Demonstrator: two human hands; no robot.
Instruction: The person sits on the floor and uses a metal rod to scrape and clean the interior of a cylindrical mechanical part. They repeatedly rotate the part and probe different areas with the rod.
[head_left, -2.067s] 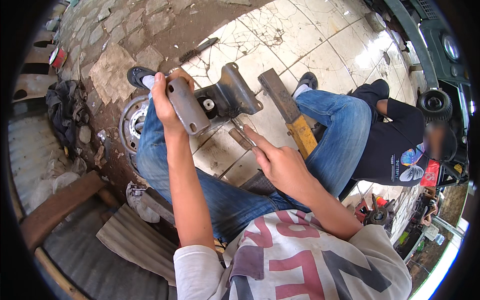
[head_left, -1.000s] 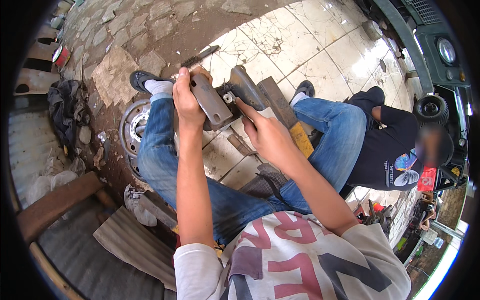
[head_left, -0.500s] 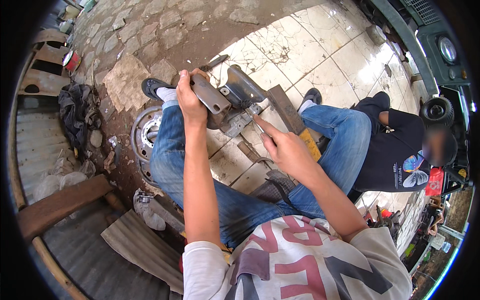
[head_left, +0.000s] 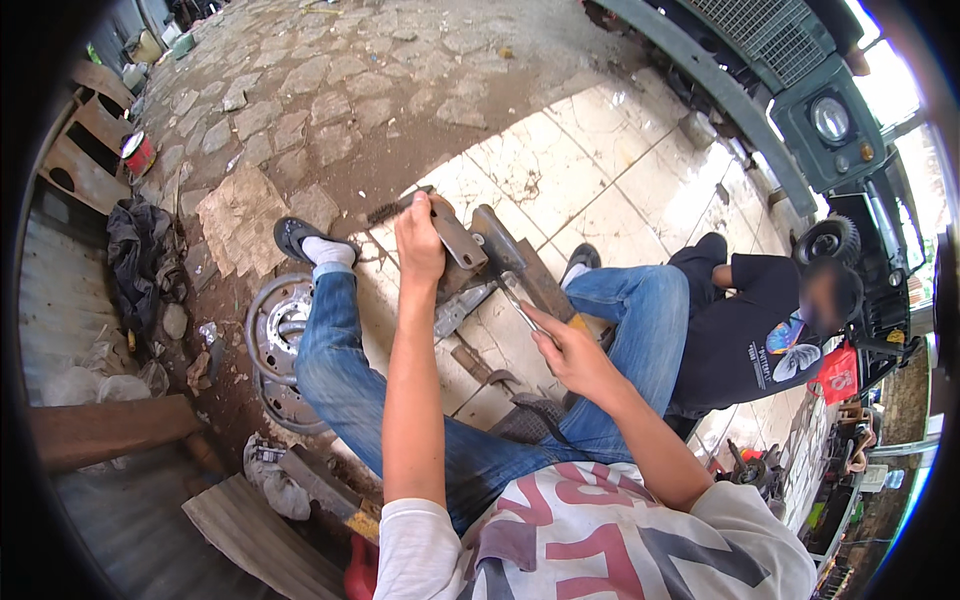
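My left hand (head_left: 419, 243) is closed round the end of a brownish, worn metal bracket (head_left: 459, 242) with an oval hole, holding it up between my knees. The bracket's dark, curved arm (head_left: 497, 236) extends to the right. In my right hand (head_left: 577, 362) is a slim metal hand tool (head_left: 522, 308), whose tip reaches the bracket's right side; its exact kind is unclear. Just past my left hand lies a wire brush (head_left: 386, 211) with dark bristles. Below the bracket, a grey metal piece (head_left: 462, 308) is partly covered by it.
A clamp-like metal tool (head_left: 482, 369) lies on the tiles between my legs. Steel wheel rims (head_left: 277, 335) are beside my left leg. At the right sits another person in a black shirt (head_left: 735, 335), near a dark green vehicle (head_left: 825, 125). A wooden beam (head_left: 115, 432) juts in at left.
The bracket has turned in my left hand, so its dark arm shows narrower. My right hand has drawn back slightly, exposing more of the tool. The whole view has shifted.
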